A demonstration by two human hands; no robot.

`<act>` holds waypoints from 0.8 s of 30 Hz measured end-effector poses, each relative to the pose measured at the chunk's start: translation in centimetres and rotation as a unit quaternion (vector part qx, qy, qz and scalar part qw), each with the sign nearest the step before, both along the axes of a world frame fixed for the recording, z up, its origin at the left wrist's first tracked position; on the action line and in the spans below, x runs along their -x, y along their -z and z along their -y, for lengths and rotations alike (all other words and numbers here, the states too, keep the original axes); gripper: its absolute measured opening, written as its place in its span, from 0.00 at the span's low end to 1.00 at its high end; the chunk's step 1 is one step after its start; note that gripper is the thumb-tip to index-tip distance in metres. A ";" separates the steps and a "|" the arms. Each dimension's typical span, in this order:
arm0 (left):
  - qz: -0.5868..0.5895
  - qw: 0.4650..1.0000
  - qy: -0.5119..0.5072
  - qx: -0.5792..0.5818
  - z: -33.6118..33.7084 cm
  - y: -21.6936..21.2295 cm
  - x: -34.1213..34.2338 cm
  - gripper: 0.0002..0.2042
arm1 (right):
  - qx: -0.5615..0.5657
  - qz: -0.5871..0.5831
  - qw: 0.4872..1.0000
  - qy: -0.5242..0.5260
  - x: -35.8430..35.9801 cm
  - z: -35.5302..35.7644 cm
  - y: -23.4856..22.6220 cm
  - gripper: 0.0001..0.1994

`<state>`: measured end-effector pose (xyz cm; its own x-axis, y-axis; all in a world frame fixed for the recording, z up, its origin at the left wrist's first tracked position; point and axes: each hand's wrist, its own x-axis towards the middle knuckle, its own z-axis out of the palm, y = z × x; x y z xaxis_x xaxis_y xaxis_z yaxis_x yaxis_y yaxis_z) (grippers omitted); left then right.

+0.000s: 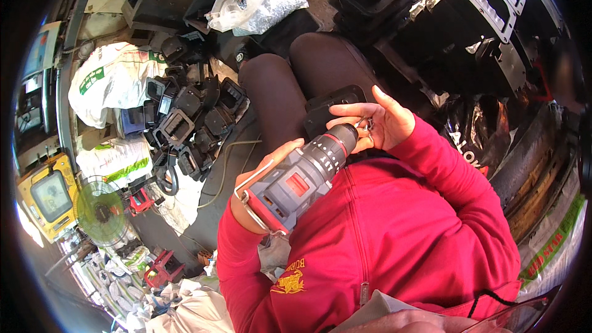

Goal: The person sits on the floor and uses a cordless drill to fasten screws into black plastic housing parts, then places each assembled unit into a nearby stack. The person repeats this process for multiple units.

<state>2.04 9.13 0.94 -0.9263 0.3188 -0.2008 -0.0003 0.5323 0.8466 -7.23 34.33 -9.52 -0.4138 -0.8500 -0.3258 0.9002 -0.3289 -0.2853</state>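
Black plastic-looking housings (188, 102) lie heaped left of the drill (302, 182); the left hand (277, 154) wraps around the drill, its lower grip hidden; just beyond the drill, one black part (320, 111) sits at the lap (271, 86); beside the drill's chuck (349, 135), the half-curled right hand (388, 120) pinches small metal pieces (368, 124), seemingly unfitted; whether others are already in, I cannot tell.

The left hand (269, 161) is curled, the right hand's fingers (353, 110) partly spread.
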 end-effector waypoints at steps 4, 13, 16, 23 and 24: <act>0.109 0.987 -0.083 -0.086 -0.2 0.0 -0.4 0.28 | -0.028 -0.039 0.999 -0.026 -0.1 0.4 -0.3 0.41; 0.060 0.983 -0.092 -0.146 1.3 -0.5 -1.3 0.24 | -0.060 -0.079 0.995 -0.003 -0.3 -1.1 1.2 0.18; 0.046 0.989 -0.074 -0.121 1.5 -0.5 -1.4 0.25 | -0.010 -0.006 0.999 0.036 -0.3 -1.0 2.1 0.11; 0.022 0.998 -0.037 -0.047 1.0 -1.6 -1.3 0.23 | -0.030 -0.036 0.999 0.012 -0.4 -0.9 2.3 0.11; 0.032 0.997 -0.031 -0.058 1.0 -1.7 -1.3 0.23 | -0.042 -0.050 0.998 -0.006 -0.3 -1.0 2.2 0.12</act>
